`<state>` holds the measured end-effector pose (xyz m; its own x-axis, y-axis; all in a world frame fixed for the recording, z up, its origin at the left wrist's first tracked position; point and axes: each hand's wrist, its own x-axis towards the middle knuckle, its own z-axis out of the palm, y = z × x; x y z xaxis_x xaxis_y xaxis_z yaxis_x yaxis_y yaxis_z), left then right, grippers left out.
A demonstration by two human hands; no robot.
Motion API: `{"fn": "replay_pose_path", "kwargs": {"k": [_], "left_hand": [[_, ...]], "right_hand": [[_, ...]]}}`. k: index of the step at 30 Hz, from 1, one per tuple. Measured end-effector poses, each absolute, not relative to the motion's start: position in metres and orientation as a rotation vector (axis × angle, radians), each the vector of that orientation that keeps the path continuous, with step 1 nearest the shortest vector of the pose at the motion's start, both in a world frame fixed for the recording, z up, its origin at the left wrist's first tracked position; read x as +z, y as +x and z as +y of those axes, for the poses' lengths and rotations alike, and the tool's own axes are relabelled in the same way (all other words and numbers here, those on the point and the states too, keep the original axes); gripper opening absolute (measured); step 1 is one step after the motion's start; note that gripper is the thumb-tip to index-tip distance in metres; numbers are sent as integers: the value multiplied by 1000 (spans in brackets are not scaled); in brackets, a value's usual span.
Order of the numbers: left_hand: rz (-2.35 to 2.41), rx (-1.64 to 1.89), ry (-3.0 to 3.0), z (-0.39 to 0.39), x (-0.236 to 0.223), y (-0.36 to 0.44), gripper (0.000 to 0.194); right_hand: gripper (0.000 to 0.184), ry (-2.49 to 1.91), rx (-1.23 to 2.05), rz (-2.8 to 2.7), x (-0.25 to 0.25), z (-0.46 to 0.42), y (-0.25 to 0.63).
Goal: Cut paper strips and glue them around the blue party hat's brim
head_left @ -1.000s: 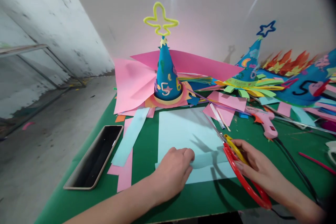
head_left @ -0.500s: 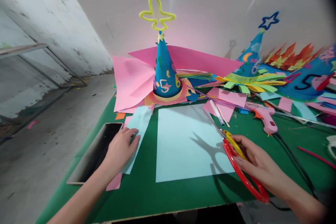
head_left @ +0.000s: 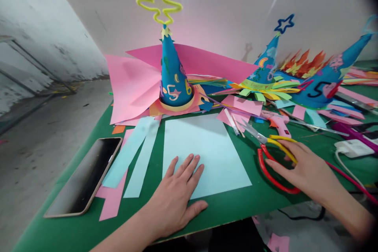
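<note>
My left hand [head_left: 180,191] lies flat with fingers spread on the lower left part of a light blue sheet of paper [head_left: 203,145]. My right hand [head_left: 307,165] grips a pair of scissors [head_left: 273,157] by its red and yellow handles, to the right of the sheet. The blades are slightly parted and point up and left, off the sheet's right edge. Left of the sheet lie two light blue paper strips [head_left: 144,165], partly over pink paper scraps [head_left: 113,202].
A phone [head_left: 85,177] lies at the left edge of the green table [head_left: 230,206]. Behind the sheet stands a blue cone hat [head_left: 174,71] with a yellow pipe-cleaner shape. A pink glue gun [head_left: 279,122], more decorated hats [head_left: 319,88] and paper scraps fill the right and back.
My left hand has left the light blue strip and come right, down onto the sheet. The scissors in my right hand have moved off the sheet to its right. The view has shifted.
</note>
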<state>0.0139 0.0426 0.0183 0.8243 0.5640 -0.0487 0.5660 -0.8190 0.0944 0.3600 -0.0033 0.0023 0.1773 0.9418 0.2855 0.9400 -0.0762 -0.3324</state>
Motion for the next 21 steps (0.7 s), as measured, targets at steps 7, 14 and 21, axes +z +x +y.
{"fn": "replay_pose_path", "kwargs": {"k": [7,14,21], "left_hand": [[920,-13,2918,41,16,9,62],[916,89,2848,41,14,8,65],[936,-18,2716,42,24,12,67]], "right_hand": [[56,-2026,-193,-1847,2,4,370],[37,-1409,-93,-2340,23,-4,306],[31,-995,-114,-2697,21,11,271]]}}
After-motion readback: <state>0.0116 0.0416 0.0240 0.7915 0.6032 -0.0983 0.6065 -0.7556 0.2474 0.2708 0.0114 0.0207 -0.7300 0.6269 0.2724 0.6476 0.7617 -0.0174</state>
